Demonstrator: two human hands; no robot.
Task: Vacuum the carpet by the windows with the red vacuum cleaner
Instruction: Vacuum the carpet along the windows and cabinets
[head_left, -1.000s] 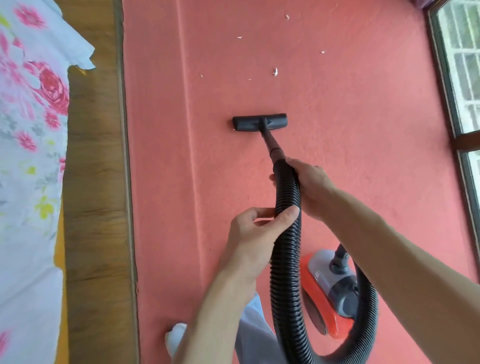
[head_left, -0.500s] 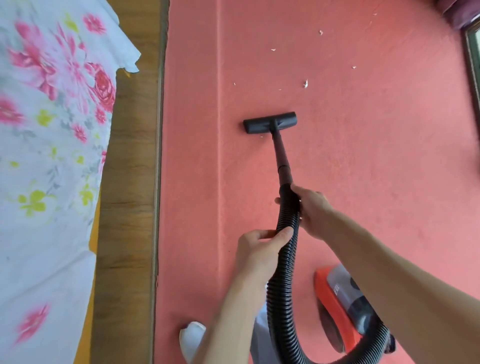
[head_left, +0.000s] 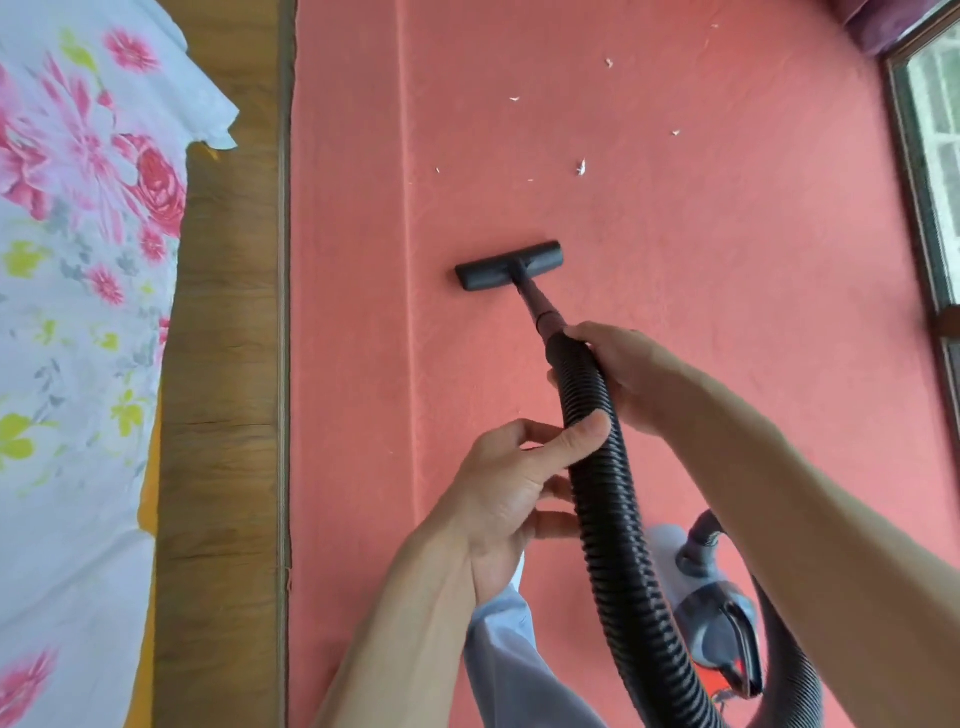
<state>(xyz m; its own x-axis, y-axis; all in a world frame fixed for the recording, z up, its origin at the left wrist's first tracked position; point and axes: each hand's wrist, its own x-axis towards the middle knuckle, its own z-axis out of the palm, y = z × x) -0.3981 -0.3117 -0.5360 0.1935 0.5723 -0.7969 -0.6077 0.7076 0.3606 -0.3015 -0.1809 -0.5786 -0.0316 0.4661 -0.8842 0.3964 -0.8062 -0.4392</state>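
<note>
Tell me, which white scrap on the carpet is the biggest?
The scrap beyond the right end of the vacuum head: it is longer and chunkier than the tiny specks around it.

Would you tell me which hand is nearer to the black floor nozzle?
Right. The right hand grips the hose top just behind the nozzle; the left hand holds the hose farther back.

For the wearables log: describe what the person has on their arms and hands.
The left forearm and right forearm are bare to the frame's edge; no sleeve shows. The left hand and right hand wear no gloves. No watch, bracelet or ring shows on the visible sides.
</note>
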